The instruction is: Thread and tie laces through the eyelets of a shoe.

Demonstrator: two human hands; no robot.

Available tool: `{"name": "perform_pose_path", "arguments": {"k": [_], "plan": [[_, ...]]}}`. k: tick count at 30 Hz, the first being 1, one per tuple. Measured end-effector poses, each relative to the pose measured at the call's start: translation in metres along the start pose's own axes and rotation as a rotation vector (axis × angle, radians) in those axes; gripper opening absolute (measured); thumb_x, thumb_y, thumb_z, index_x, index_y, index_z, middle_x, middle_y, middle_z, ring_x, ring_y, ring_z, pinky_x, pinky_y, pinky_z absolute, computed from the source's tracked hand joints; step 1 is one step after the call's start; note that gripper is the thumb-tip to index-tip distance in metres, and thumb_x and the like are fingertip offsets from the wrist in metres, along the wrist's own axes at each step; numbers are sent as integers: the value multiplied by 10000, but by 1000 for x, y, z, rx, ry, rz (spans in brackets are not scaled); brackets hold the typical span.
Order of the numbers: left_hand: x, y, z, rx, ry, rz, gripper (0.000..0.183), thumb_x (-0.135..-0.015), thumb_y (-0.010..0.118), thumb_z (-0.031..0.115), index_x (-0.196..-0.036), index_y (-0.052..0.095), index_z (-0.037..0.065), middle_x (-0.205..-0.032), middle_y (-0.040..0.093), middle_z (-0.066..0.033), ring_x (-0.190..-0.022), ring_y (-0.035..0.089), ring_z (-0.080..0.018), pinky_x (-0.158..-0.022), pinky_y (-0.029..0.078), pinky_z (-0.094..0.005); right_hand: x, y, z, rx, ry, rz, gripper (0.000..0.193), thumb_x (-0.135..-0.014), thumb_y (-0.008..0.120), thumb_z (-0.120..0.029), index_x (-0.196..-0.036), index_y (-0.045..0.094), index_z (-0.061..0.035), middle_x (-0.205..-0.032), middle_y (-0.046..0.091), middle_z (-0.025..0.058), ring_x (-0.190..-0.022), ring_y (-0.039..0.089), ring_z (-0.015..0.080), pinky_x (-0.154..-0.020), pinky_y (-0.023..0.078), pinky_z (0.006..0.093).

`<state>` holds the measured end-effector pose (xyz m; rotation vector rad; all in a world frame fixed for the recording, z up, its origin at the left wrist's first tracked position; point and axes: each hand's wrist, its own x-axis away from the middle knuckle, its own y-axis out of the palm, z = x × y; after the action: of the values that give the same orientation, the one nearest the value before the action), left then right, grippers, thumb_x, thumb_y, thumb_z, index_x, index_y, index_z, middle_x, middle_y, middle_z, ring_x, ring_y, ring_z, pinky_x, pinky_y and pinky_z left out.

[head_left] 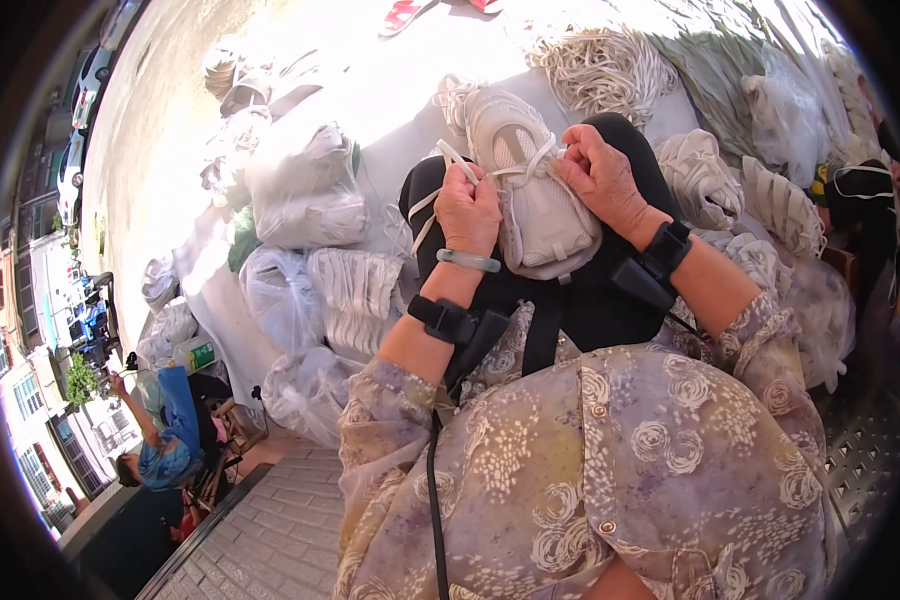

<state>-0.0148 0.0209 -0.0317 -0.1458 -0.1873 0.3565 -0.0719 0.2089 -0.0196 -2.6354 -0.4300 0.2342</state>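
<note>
A white shoe upper (548, 225) lies on my black-trousered lap, toe end away from me and its padded tongue toward me. A white shoelace (450, 155) runs across its throat and out to both sides. My left hand (470, 212), left of the upper, is closed with the lace pinched between thumb and fingers; a loose length hangs beside it. On the right, my right hand (605, 178) pinches the lace close to the eyelet edge. The lace tip at that hand is partly hidden by the fingers.
A heap of white laces (610, 75) lies ahead. Nested white shoe uppers (355, 285) and clear plastic bags (282, 290) lie to the left. More uppers (705, 178) are stacked on the right. A seated person in blue (175, 435) is at far left.
</note>
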Motion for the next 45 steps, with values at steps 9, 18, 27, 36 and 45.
{"name": "perform_pose_path", "arguments": {"k": [9,18,27,36,45], "plan": [[-3,-4,4,-449,260,-4,224,-790,657,112,-876,486,-4,-576,533,-26,-489,489,-93,-489,411,-240,1,1,-2,-5,-11,-1,308,-797,653,-162,-1035,494,-48,-685,561,61,-620,580,204,-608,473,307],[23,-9,38,-615,306,-52,463,-694,764,256,-978,503,-1,-738,581,-49,-606,534,-126,-559,454,-276,-1,-6,-3,-133,-90,90,129,-830,614,-95,-936,566,-39,-710,577,63,-616,549,134,-599,459,259],[31,-17,32,-753,336,-215,364,-745,673,285,-943,556,3,-722,599,-124,-625,599,-239,-586,478,-350,5,11,-47,131,-314,-170,61,-767,599,-107,-802,629,-67,-753,586,62,-703,587,256,-640,454,347],[20,-15,35,-869,196,-319,179,-750,519,165,-809,552,-1,-703,591,-226,-690,582,-402,-635,458,-471,4,30,-46,497,-370,-230,116,-742,614,-204,-722,598,-91,-721,574,56,-716,577,245,-668,399,370],[12,-23,24,-680,299,-390,184,-738,511,153,-822,560,-3,-713,583,-228,-712,577,-407,-637,448,-466,2,32,-51,715,-313,-282,132,-744,641,-233,-755,616,-105,-773,616,50,-750,619,218,-692,413,363]]}}
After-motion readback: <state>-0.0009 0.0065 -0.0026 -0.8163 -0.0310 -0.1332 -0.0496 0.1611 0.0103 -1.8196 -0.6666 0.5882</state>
